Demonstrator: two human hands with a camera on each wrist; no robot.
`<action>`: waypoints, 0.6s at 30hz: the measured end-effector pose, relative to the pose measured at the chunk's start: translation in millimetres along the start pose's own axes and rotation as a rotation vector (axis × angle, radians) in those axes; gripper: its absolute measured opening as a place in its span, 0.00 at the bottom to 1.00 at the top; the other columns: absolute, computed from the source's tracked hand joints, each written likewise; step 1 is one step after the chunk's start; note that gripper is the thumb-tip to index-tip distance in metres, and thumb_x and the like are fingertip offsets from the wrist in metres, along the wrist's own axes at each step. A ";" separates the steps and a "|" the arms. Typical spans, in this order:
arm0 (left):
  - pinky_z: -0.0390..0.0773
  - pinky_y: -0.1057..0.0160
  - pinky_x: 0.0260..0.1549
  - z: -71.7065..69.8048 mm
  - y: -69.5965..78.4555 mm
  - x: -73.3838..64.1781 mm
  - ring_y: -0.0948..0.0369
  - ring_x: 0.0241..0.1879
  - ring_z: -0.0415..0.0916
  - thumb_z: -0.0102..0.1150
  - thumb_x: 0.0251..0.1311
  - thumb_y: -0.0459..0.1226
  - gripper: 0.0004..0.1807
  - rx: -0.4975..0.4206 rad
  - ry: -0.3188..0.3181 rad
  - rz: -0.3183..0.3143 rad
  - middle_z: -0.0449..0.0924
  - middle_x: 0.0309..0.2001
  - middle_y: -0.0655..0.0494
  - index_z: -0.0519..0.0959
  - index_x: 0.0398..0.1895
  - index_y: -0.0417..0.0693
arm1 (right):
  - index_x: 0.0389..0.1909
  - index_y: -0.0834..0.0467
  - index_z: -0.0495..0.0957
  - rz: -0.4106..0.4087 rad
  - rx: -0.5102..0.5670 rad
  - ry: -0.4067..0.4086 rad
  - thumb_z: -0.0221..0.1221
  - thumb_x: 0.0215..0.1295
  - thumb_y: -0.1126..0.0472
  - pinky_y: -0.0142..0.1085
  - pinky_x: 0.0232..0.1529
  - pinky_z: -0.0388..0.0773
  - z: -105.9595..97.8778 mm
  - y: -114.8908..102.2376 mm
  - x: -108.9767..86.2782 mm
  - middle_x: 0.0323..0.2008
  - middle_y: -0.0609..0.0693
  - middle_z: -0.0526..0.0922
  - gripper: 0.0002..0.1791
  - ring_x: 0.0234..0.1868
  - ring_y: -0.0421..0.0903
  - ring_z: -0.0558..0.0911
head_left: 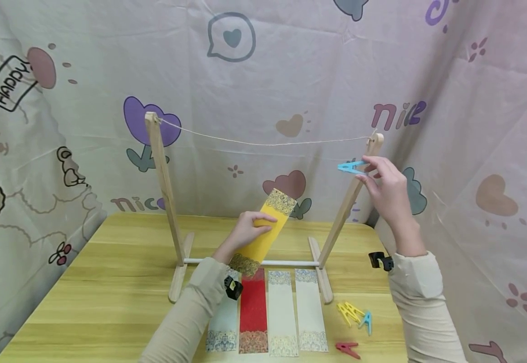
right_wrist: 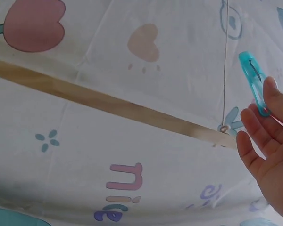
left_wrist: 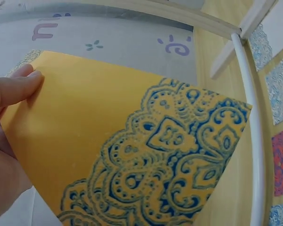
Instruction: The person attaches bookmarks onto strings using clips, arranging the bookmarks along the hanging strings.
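A yellow card strip [head_left: 263,229] with dark lace-like print at both ends is pinched in the left hand [head_left: 250,229]. It tilts above the table, and the left wrist view shows the thumb on its face and fingers behind it [left_wrist: 85,108]. My right hand [head_left: 388,186] pinches a light blue clothespin [head_left: 350,167] by its handle ends, near the top of the right post. The clothespin [right_wrist: 253,82] points away from the fingertips. Above the card a thin string [head_left: 263,144] sags between the two posts, and nothing hangs on it.
The wooden frame has a left post [head_left: 163,186], a right post [head_left: 349,201] and a white crossbar [head_left: 290,263]. A red strip [head_left: 253,307] and several pale strips [head_left: 283,312] lie on the table [head_left: 86,282]. Yellow clothespins [head_left: 349,313], a blue one [head_left: 366,322] and a red one [head_left: 347,349] lie at right.
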State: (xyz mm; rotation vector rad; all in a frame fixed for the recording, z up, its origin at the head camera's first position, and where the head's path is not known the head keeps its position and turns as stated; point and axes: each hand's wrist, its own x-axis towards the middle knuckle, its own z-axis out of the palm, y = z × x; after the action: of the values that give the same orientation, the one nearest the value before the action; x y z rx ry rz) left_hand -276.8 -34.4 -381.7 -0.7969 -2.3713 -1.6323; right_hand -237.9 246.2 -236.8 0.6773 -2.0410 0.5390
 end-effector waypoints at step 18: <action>0.74 0.63 0.43 10.7 18.8 17.1 0.54 0.47 0.74 0.60 0.49 0.26 0.09 0.039 -0.015 0.056 0.80 0.40 0.49 0.82 0.36 0.41 | 0.45 0.70 0.74 -0.048 -0.039 0.011 0.62 0.49 0.72 0.36 0.38 0.71 -15.8 4.3 26.8 0.41 0.63 0.75 0.20 0.37 0.53 0.73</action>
State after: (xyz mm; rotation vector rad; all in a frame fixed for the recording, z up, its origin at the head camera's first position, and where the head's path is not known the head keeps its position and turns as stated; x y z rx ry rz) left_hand -280.0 -14.1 -363.5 -0.8626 -2.3605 -1.5598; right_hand -243.1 252.1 -206.3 0.6972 -2.0148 0.4731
